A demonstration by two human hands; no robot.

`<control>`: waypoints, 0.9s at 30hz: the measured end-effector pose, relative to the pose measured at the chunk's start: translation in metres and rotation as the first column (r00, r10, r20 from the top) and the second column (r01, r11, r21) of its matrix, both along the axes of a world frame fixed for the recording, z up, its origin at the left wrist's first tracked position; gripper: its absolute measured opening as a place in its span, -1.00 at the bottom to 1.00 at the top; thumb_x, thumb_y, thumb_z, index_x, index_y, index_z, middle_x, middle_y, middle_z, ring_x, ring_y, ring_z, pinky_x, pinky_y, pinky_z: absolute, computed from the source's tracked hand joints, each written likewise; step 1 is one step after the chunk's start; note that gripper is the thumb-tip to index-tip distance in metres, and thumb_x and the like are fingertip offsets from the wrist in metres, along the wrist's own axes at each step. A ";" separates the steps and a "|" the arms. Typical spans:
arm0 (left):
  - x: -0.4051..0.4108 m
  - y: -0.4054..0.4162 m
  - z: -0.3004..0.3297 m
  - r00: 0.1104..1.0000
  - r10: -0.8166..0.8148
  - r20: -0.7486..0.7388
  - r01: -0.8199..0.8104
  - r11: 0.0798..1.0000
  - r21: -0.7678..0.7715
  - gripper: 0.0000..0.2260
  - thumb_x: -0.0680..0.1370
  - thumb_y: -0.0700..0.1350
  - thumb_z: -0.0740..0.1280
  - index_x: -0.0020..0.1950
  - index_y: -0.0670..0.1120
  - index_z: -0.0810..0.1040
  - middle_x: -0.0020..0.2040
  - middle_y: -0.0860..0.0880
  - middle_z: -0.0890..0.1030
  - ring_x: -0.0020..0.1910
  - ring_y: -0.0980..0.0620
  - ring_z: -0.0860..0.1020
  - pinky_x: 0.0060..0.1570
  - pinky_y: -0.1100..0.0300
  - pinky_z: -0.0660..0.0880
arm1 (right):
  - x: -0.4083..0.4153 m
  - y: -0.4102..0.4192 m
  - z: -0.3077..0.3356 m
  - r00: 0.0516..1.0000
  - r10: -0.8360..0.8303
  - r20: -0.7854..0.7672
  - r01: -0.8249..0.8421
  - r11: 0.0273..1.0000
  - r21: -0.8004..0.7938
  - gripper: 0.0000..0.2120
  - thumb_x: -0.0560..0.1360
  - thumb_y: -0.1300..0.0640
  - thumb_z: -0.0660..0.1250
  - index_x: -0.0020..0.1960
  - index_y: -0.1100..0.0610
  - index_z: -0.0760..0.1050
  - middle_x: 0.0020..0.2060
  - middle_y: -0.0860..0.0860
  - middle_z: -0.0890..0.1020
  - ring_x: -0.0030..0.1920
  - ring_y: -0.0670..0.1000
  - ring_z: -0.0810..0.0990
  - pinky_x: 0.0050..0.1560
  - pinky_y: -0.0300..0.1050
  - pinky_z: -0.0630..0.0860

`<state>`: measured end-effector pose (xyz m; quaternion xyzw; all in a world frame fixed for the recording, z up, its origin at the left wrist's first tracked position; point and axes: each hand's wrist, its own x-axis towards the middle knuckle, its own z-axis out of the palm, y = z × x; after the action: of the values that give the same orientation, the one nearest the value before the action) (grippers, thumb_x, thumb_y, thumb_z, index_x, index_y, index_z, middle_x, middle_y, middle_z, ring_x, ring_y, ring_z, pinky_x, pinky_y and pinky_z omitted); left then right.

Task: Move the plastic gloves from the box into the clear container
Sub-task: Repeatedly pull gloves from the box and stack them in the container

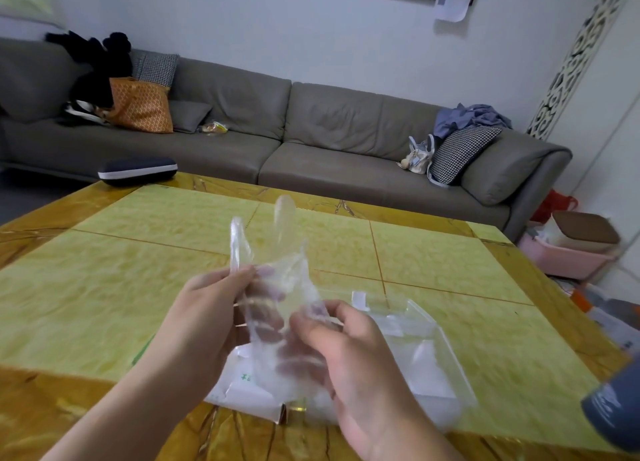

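Observation:
A thin clear plastic glove [277,280] hangs in the air above the table, its fingers pointing up and away. My left hand [207,308] pinches its left edge between thumb and fingers. My right hand [346,349] pinches the glove's lower right part. Beneath the hands lies the white glove box [239,388], flattened and open, near the table's front edge. The clear container [436,353] sits just right of the box, partly behind my right hand, with white material inside it.
The yellow-green table [138,280] has an amber border. A dark glasses case [138,171] lies at its far left corner. A grey cylinder [616,412] stands at the right edge. A grey sofa [311,141] runs behind; pink and brown bins [571,249] sit on the floor at right.

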<state>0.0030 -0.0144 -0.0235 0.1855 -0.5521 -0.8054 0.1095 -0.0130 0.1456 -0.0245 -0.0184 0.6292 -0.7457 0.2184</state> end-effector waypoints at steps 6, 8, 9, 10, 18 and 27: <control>-0.001 -0.009 0.002 0.996 -0.064 -0.055 0.067 0.997 0.045 -0.73 0.56 -0.44 0.16 -0.01 -0.29 0.66 -0.13 -0.37 0.66 -0.34 -0.17 0.67 -0.38 0.07 0.66 | -0.028 0.030 0.003 0.975 -0.178 -0.132 0.171 0.983 -0.067 -0.76 0.48 0.38 0.52 0.11 0.23 0.59 -0.27 0.06 0.65 -0.32 0.02 0.57 -0.35 -0.12 0.55; 0.000 -0.008 0.001 0.986 -0.161 -0.044 0.162 0.987 0.012 -0.76 0.58 -0.44 0.21 0.09 -0.29 0.64 -0.12 -0.36 0.68 -0.29 -0.19 0.69 -0.34 0.06 0.68 | -0.036 0.042 0.006 0.976 -0.172 -0.135 0.160 0.983 -0.093 -0.68 0.42 0.36 0.56 0.13 0.22 0.60 -0.23 0.07 0.66 -0.30 0.00 0.58 -0.34 -0.16 0.54; 0.001 -0.006 0.001 0.978 -0.204 -0.046 0.204 0.979 -0.016 -0.78 0.55 -0.45 0.29 0.13 -0.29 0.63 -0.08 -0.32 0.70 -0.24 -0.20 0.71 -0.31 0.06 0.69 | -0.040 0.046 0.006 0.976 -0.177 -0.123 0.165 0.981 -0.107 -0.63 0.38 0.33 0.58 0.15 0.21 0.61 -0.21 0.06 0.68 -0.27 -0.01 0.60 -0.31 -0.18 0.55; 0.002 -0.005 -0.002 0.970 -0.239 -0.053 0.236 0.970 -0.051 -0.76 0.49 -0.47 0.37 0.11 -0.28 0.65 -0.01 -0.27 0.72 -0.18 -0.22 0.72 -0.28 0.06 0.69 | -0.045 0.052 0.006 0.976 -0.191 -0.107 0.177 0.976 -0.127 -0.59 0.34 0.31 0.59 0.16 0.20 0.61 -0.18 0.06 0.70 -0.24 -0.01 0.61 -0.27 -0.19 0.55; 0.009 0.004 0.007 0.918 -0.395 0.011 0.381 0.877 -0.291 -0.59 0.50 -0.53 0.29 0.20 -0.16 0.66 0.15 -0.08 0.71 0.09 -0.17 0.70 0.12 -0.11 0.61 | -0.084 0.106 0.004 0.935 -0.272 -0.226 0.290 0.956 0.048 -0.82 0.55 0.49 0.36 0.03 0.27 0.62 -0.19 0.15 0.72 -0.30 0.02 0.56 -0.42 -0.21 0.47; 0.005 0.062 0.021 0.915 -0.403 -0.028 0.126 0.350 -0.928 -0.73 0.59 -0.19 0.33 0.05 0.22 0.61 -0.03 0.25 0.63 0.00 0.22 0.58 -0.06 0.26 0.54 | -0.088 0.125 -0.005 0.850 0.236 -0.471 0.233 0.634 0.737 -0.87 0.56 0.17 0.42 -0.08 -0.06 0.64 -0.33 -0.12 0.68 -0.35 -0.21 0.62 -0.25 -0.23 0.48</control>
<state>0.0079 0.0473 -0.0023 -0.1014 -0.9045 -0.3936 0.1288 -0.1010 0.2705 -0.0296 -0.1272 0.9207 -0.3680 0.0243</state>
